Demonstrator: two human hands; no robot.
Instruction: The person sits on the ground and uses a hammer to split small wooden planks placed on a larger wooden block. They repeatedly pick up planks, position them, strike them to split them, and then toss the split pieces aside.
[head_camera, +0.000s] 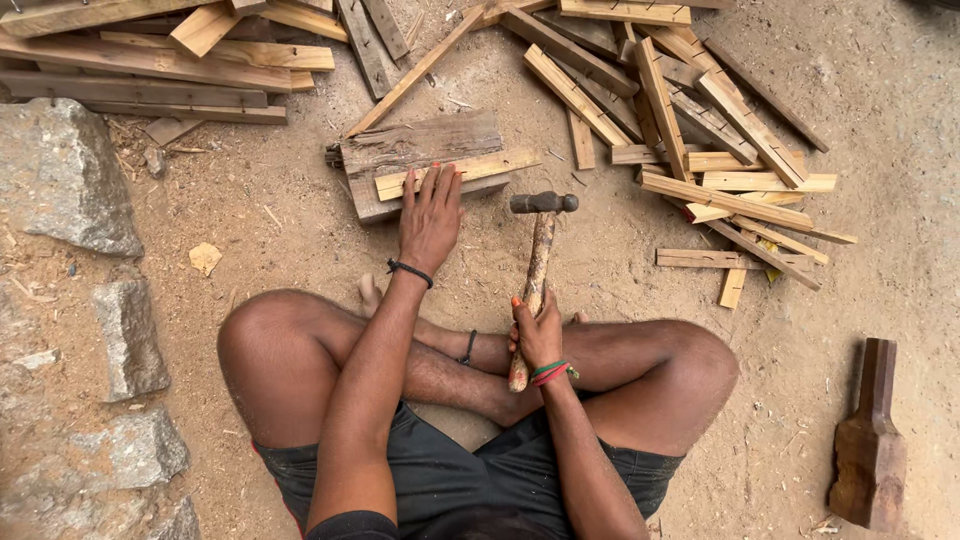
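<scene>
The person sits cross-legged on the sandy ground (300, 230), knees spread wide, dark shorts at the bottom edge of the view. Nearest the body, the right hand (538, 335) closes its grip around the worn wooden handle of a hammer (536, 270), low on the shaft; red and green threads circle that wrist. The hammer stands nearly upright in the view, its dark metal head (543, 203) up and level, just to the right of the work and apart from it.

Farther out, the left hand (430, 215), with a black band at the wrist, lies flat with fingers spread and holds nothing; it presses down on a pale wooden slat (490, 168). The slat lies lengthwise across a weathered wooden block (420, 145), which rests on the ground straight ahead of the crossed legs. Whether a nail stands in the slat cannot be made out.

To the right, beside the knee, a dark carved piece of wood (868, 440) lies alone on the dirt. On the left, rough grey stones (60, 175) line the edge. Beyond the block, cut slats lie in a loose heap (700, 130) to the right, and longer planks (150, 70) are stacked flatter at the upper left.
</scene>
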